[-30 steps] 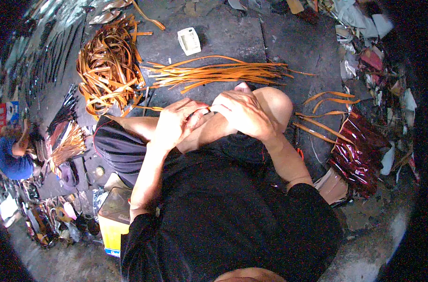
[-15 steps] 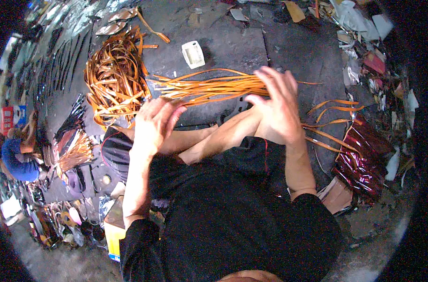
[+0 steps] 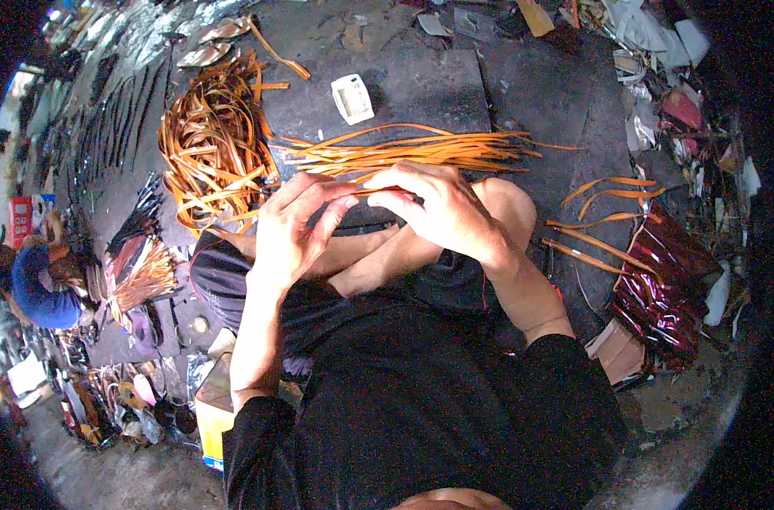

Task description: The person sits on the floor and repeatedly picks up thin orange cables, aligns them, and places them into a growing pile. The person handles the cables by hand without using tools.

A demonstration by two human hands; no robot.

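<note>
My left hand (image 3: 295,223) and my right hand (image 3: 436,204) are close together above my crossed legs, fingertips pinched. A thin orange-brown strip (image 3: 361,194) runs between them; most of it is hidden by the fingers. Just beyond my hands lies a row of long orange strips (image 3: 412,149), roughly side by side on the dark floor mat. To the left of that row, near my left hand, is a tangled heap of glossy brown and orange strips (image 3: 213,144).
A small white plastic tray (image 3: 353,99) lies beyond the strips. On the right are several loose strips (image 3: 612,219) beside a shiny dark red sheet (image 3: 663,285). Scraps (image 3: 680,110) line the right edge. Far left, another person in blue (image 3: 45,287) sits near a strip bundle (image 3: 140,280).
My right hand has come left and nearer from the far-right end of the strip row, and its fingers have closed on a strip beside my left hand. The left hand has shifted slightly right.
</note>
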